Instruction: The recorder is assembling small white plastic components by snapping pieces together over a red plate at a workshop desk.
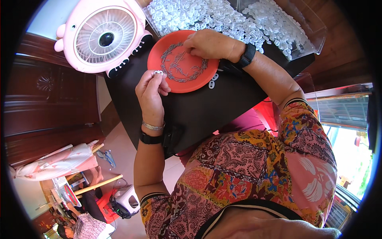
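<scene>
My left hand (151,89) is closed in a pinch on a small white plastic piece (158,72) with holes in it, held at the near-left rim of a round orange-red plate (154,55). Many small grey screws (175,67), or similar thin metal pins, lie on the plate, mostly in a loose ring with some scattered inside. My right hand (211,44) reaches over the plate's far-right side with its fingers drawn together near the screws. Whatever is between those fingertips is hidden. A few more white plastic pieces (211,84) lie on the black table (203,111) by the plate.
Clear bins (318,47) heaped with white plastic pieces (191,16) stand along the far side. At the far left is a pink animal-shaped fan (105,38). Lower left, another person (87,225) sits near a red stool (105,207) and a white box-like thing (129,199).
</scene>
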Motion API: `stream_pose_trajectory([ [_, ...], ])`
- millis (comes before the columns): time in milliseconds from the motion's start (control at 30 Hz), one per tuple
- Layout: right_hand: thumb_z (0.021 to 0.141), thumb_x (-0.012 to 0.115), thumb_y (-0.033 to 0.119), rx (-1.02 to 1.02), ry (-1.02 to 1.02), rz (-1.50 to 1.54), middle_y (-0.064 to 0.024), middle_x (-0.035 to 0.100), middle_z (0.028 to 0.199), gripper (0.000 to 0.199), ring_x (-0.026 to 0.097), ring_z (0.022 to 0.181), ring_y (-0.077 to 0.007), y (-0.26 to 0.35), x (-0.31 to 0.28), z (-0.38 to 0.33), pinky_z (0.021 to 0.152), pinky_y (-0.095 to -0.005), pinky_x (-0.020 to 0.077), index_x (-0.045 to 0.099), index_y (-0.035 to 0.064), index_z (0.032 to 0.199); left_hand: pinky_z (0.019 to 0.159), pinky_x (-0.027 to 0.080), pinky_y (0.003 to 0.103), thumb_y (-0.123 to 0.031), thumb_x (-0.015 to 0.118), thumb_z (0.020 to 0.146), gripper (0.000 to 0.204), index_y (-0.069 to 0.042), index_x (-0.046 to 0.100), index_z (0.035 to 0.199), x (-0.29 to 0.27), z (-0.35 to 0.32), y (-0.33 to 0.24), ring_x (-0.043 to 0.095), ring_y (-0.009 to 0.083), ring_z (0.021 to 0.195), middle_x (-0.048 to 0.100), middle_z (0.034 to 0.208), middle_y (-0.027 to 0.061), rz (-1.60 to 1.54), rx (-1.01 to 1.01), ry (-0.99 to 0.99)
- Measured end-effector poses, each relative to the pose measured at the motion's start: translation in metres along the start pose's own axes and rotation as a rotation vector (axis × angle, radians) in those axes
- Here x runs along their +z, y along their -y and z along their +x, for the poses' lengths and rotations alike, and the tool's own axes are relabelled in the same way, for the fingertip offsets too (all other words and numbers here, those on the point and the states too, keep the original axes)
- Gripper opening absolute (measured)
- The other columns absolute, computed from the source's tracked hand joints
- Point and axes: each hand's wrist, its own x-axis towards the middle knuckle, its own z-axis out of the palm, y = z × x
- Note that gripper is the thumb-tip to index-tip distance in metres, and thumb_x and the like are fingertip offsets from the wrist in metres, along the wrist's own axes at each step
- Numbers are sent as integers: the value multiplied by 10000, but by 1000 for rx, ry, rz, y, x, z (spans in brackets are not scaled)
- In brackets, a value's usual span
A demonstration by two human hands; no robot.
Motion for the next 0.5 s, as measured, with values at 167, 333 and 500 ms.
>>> stream_pose_trajectory([
  [167,748,643,142,10,107,176,-133,620,872,194,605,823,-332,23,-26,-4,712,-412,478,615,25,901,500,376,216,-131,480,898,185,0,599,841,-1,-1,-2,522,119,555,547,644,38,-1,1,-13],
  [333,739,661,174,-89,222,169,-140,615,869,221,598,832,-346,27,-11,-6,715,-418,468,608,13,881,508,377,214,-139,484,902,188,-2,598,840,0,-1,-1,521,116,562,545,647,37,7,-2,8],
  [500,750,631,170,-82,289,191,-160,608,833,208,583,815,-362,33,-5,-2,708,-440,459,585,-3,856,510,378,214,-141,485,902,189,-2,598,842,-3,-1,-1,521,116,563,546,650,37,11,-5,-3],
])
